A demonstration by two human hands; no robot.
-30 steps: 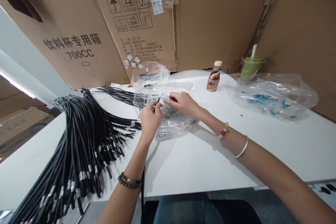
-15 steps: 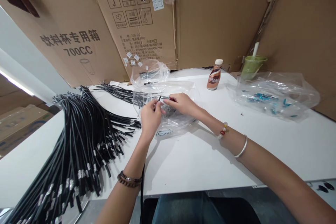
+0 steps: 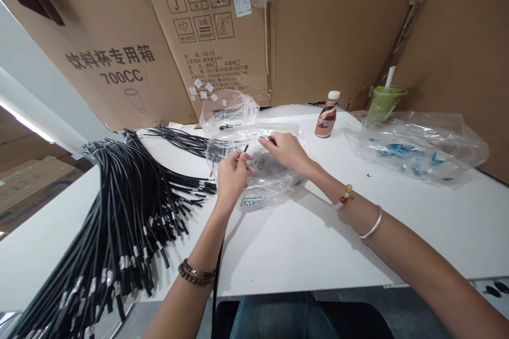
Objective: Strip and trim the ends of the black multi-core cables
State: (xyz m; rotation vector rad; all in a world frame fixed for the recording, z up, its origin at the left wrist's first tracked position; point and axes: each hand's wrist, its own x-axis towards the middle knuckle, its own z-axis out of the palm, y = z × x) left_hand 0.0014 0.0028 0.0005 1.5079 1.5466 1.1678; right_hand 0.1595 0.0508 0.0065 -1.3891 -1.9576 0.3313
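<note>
Over a clear plastic bag, my left hand pinches a black cable near its end, which points up and to the right. The cable's length hangs below my left wrist past the table's front edge. My right hand is closed on a small tool with a dark red handle, just right of the cable end; my fingers hide most of it. Tool and cable are slightly apart. Fine grey bits fill part of the bag beneath both hands.
A thick bundle of black cables with silvery ends covers the table's left side. More cables lie behind it. To the right stand a drink bottle, a green cup and a bag with blue pieces. Cardboard walls the back.
My right hand has drawn the tool away from the cable end, to the right and slightly up. My left hand has shifted slightly right, still pinching the cable.
</note>
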